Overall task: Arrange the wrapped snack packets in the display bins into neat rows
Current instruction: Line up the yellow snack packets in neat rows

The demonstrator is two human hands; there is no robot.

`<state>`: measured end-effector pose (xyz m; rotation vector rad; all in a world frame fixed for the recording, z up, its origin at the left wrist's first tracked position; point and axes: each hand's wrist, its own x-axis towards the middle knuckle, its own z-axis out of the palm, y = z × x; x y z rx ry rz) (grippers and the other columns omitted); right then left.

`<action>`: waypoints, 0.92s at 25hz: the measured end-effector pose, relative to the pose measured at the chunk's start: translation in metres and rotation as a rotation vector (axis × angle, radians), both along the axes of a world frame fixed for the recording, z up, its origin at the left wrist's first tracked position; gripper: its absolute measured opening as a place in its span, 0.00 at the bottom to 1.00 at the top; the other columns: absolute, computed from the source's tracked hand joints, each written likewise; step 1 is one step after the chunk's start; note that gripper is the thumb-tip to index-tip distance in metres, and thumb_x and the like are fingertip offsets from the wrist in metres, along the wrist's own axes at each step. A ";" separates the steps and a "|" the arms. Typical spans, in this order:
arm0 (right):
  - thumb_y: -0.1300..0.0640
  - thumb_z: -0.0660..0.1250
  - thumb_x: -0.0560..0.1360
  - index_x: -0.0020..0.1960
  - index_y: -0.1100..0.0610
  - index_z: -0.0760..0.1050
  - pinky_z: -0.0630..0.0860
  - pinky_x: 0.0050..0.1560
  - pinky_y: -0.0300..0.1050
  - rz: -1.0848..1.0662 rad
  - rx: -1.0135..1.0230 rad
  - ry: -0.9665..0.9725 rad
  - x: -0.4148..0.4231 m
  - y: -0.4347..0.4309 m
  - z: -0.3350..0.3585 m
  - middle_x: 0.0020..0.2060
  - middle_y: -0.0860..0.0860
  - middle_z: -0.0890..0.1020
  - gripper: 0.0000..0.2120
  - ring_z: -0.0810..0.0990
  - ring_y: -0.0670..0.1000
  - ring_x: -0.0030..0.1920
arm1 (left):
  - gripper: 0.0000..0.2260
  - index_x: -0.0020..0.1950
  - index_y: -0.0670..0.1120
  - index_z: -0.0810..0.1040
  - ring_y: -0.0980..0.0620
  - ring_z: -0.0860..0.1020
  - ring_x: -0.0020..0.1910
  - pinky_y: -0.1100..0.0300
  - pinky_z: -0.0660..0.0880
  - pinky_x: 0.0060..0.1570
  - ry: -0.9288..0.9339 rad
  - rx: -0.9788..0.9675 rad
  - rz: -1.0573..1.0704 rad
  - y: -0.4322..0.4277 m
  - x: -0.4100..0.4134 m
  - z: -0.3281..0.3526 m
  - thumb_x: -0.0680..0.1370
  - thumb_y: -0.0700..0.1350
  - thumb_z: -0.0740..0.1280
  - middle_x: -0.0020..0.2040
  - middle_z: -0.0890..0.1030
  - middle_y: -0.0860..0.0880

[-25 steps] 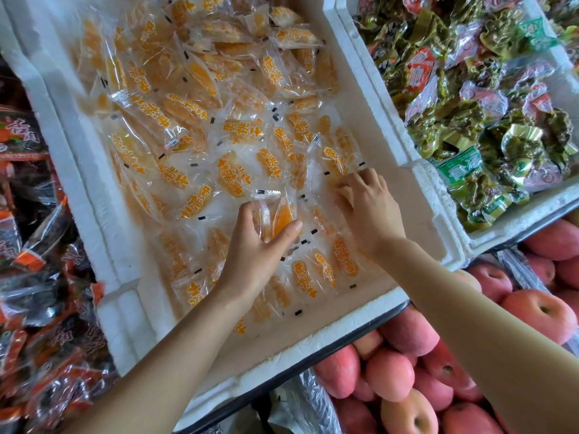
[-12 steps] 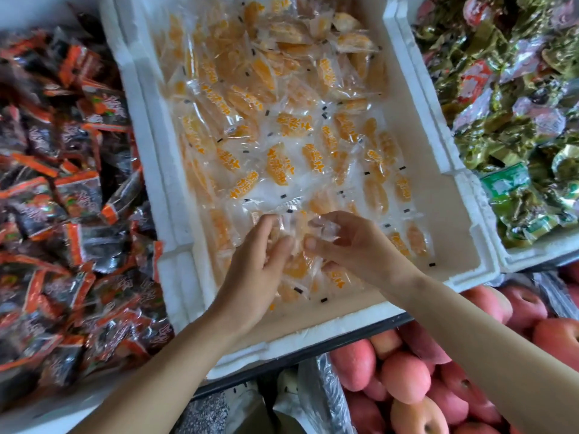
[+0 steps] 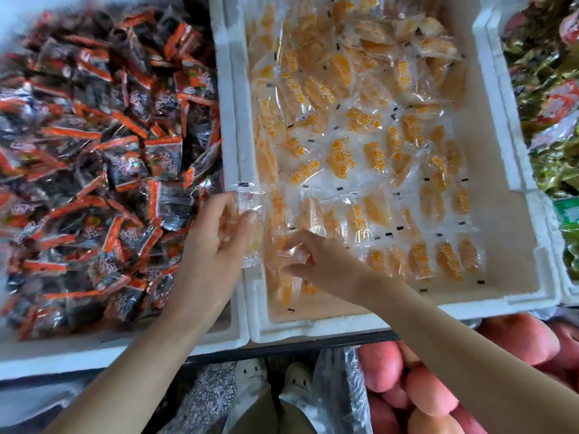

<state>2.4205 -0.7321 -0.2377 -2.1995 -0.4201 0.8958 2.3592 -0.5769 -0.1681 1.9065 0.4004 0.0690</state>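
Row-laying is in hand at the near-left corner of the white foam bin (image 3: 313,327). The left hand (image 3: 216,245) grips a clear orange-snack packet (image 3: 250,202) over the bin's left wall. The right hand (image 3: 322,261) pinches a second packet (image 3: 291,252) inside the bin. Next, I judge, both need laying flat, continuing the near rows (image 3: 416,258).

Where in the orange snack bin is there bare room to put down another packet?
Bare floor runs between the front row of packets and the near wall, right of the right hand, and up beside the right wall. The far pile is crowded, and dark packets fill the left bin.
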 end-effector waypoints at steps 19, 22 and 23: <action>0.49 0.65 0.77 0.58 0.52 0.75 0.75 0.50 0.44 0.194 -0.276 -0.449 0.006 -0.015 -0.002 0.55 0.47 0.78 0.12 0.77 0.48 0.54 | 0.04 0.51 0.57 0.73 0.59 0.79 0.47 0.72 0.70 0.43 0.089 -0.106 0.051 -0.003 -0.025 -0.017 0.78 0.49 0.65 0.46 0.81 0.56; 0.50 0.61 0.78 0.66 0.53 0.71 0.70 0.60 0.46 0.225 -0.176 -0.590 0.013 -0.001 0.005 0.61 0.49 0.75 0.17 0.69 0.51 0.64 | 0.05 0.49 0.58 0.72 0.57 0.79 0.48 0.71 0.71 0.44 0.088 -0.100 0.057 -0.002 -0.023 -0.017 0.78 0.48 0.65 0.47 0.81 0.54; 0.48 0.59 0.79 0.69 0.53 0.68 0.66 0.64 0.45 0.251 -0.160 -0.543 0.014 0.004 0.006 0.64 0.49 0.74 0.20 0.67 0.51 0.66 | 0.04 0.50 0.58 0.73 0.56 0.79 0.48 0.70 0.71 0.44 0.087 -0.104 0.064 -0.001 -0.024 -0.018 0.78 0.48 0.65 0.47 0.81 0.53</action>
